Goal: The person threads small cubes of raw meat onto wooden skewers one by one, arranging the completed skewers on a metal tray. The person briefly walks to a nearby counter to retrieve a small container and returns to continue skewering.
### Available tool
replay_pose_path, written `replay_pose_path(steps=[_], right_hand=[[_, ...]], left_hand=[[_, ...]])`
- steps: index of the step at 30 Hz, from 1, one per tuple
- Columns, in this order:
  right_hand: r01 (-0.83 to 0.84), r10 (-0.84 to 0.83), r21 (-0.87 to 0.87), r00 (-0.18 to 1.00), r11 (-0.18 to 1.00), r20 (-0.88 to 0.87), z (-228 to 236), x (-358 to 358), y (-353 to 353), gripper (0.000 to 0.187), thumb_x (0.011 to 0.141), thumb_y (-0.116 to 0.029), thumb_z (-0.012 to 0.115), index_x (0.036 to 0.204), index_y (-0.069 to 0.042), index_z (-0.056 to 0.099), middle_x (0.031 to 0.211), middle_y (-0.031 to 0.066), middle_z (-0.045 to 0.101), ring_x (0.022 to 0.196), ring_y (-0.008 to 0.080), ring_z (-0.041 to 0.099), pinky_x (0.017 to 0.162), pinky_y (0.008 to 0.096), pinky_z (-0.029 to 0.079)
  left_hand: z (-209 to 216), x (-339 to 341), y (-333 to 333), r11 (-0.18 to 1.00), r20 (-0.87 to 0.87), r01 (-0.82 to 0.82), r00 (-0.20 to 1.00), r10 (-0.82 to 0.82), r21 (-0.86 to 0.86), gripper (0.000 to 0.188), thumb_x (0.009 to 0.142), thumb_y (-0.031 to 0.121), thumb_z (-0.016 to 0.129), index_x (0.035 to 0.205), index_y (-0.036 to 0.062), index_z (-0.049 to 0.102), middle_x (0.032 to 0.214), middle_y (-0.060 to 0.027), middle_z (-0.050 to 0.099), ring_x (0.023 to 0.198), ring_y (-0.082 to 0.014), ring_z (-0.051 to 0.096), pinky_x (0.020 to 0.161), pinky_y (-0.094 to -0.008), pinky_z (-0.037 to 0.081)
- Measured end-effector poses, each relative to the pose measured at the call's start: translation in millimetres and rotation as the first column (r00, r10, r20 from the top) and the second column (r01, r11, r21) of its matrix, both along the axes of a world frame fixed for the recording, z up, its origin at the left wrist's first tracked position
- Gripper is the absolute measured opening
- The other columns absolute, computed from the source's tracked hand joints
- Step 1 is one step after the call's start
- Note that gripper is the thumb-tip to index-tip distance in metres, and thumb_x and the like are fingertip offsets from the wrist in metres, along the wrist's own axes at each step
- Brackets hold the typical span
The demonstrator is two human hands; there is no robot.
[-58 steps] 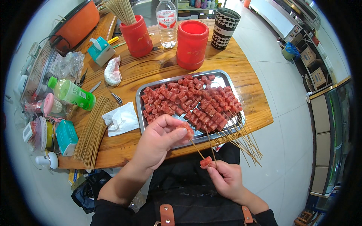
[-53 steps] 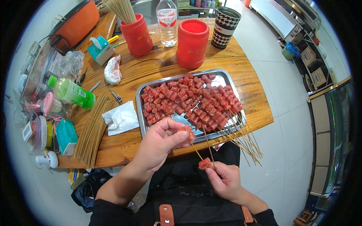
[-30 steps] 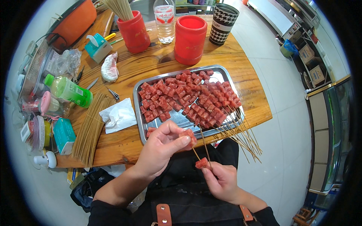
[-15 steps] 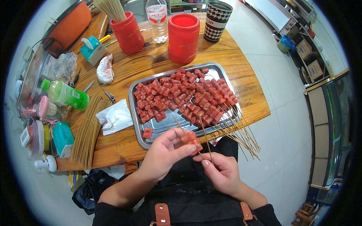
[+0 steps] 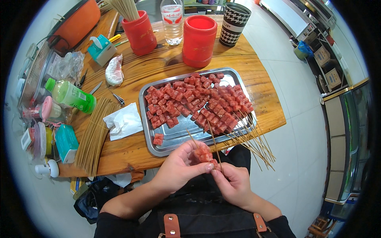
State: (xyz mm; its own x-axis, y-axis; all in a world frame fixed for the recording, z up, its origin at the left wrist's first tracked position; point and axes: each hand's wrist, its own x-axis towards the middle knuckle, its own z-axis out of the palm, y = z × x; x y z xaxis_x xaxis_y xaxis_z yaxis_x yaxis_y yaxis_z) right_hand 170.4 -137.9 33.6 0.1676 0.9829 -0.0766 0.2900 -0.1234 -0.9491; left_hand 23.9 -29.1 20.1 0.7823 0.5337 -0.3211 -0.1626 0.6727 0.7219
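The wooden surface [image 5: 166,71] fills the upper part of the view, its curved front edge running just above the person's hands. On it lies a metal tray [image 5: 176,137], rectangular and shiny, loaded with red meat cubes [image 5: 186,101] on its left half and with finished skewers [image 5: 224,115] on its right, their bare wooden ends sticking out over the tray's lower right corner and past the surface's edge. Behind the tray stand two red cylindrical pots, the empty red pot [image 5: 199,40] and the red pot with sticks [image 5: 139,33], with a clear water bottle [image 5: 172,22] between them and a black-and-white patterned cup [image 5: 234,23] to the right. At the left lie a bundle of bare bamboo sticks [image 5: 94,135], a crumpled white tissue [image 5: 125,121] and a green bottle [image 5: 70,95] on its side.

Below the tray's front rim, off the surface, the left hand [image 5: 178,168] curls its fingers round a meat cube [image 5: 203,152], thumb and forefinger pinching it. The right hand [image 5: 232,182] sits just beside it, touching it, its fingers closed on the lower end of a thin skewer [image 5: 212,144] that runs up through the cube and points toward the tray.
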Motion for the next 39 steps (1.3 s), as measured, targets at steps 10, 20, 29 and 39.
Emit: replay_pose_path(steps=[10, 20, 29, 39], right_hand=[[0.012, -0.011, -0.027, 0.999, 1.000, 0.044, 4, -1, 4, 0.009, 0.088, -0.005, 0.059, 0.093, -0.002, 0.065, 0.062, 0.0084, 0.057, 0.050, 0.0153, 0.055, 0.049, 0.0257, 0.043], [-0.008, 0.009, -0.016, 0.999, 1.000, 0.046, -4, -6, 5, 0.009, 0.088, -0.006, 0.059, 0.092, -0.001, 0.065, 0.062, 0.0087, 0.056, 0.050, 0.0157, 0.056, 0.050, 0.0266, 0.043], [-0.032, -0.001, -0.155, 0.979, 0.987, -0.204, -5, 9, 7, 0.015, 0.092, -0.011, 0.055, 0.097, 0.000, 0.066, 0.062, 0.0039, 0.055, 0.055, 0.0062, 0.048, 0.053, 0.0220, 0.040], [-0.064, 0.059, -0.113, 0.997, 0.991, -0.046, -3, 5, 2, 0.012, 0.090, -0.009, 0.058, 0.092, -0.001, 0.065, 0.060, 0.0078, 0.055, 0.051, 0.0123, 0.052, 0.051, 0.0251, 0.042]], left_hand=[[-1, -2, 3, 0.980, -0.007, -0.120, 0.992, 0.123, 0.156, 0.017, 0.092, 0.006, 0.057, 0.105, -0.0046, 0.061, 0.106, -0.0107, 0.063, 0.099, -0.0132, 0.059, 0.089, -0.0275, 0.047], [1, -9, 5, 0.951, -0.151, 0.025, 0.988, 0.022, 0.307, 0.025, 0.092, 0.011, 0.059, 0.111, -0.0056, 0.059, 0.104, -0.0090, 0.063, 0.090, -0.0116, 0.061, 0.084, -0.0247, 0.049], [16, -59, 60, 0.085, -0.668, 0.727, 0.572, 0.476, 0.682, 0.027, 0.074, 0.011, 0.072, 0.097, 0.0027, 0.061, 0.102, -0.0132, 0.057, 0.097, -0.0300, 0.053, 0.084, -0.0371, 0.044], [-7, -35, 56, 0.927, -0.192, -0.276, 0.925, 0.328, 0.254, 0.015, 0.091, 0.007, 0.057, 0.105, 0.0066, 0.052, 0.104, -0.0125, 0.063, 0.088, -0.0174, 0.065, 0.075, -0.0256, 0.055]])
